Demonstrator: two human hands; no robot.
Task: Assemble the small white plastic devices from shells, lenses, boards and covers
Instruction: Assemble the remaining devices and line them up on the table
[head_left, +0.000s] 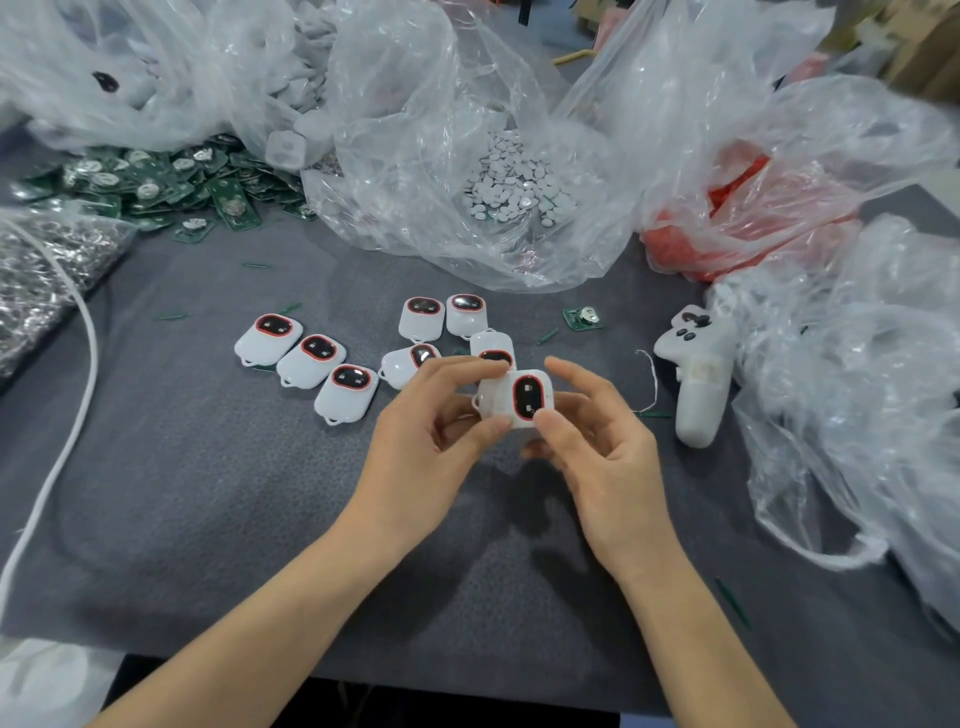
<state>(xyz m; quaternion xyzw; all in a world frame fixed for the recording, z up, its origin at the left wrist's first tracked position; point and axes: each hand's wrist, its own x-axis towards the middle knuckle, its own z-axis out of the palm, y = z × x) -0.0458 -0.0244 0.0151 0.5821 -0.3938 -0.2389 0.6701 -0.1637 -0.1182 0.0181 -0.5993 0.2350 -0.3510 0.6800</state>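
Both hands hold one white device with a red-rimmed black lens above the grey mat. My left hand pinches its left side between thumb and fingers. My right hand pinches its right side, thumb on the front lower corner. Several finished white devices lie face up on the mat behind the hands, in a row at the left and a cluster in the middle. A single green board with a coin cell lies to the right of them.
A heap of green boards lies at back left. Clear bags hold grey discs, white shells and red parts. A white controller lies at right. A white cable runs down the left side.
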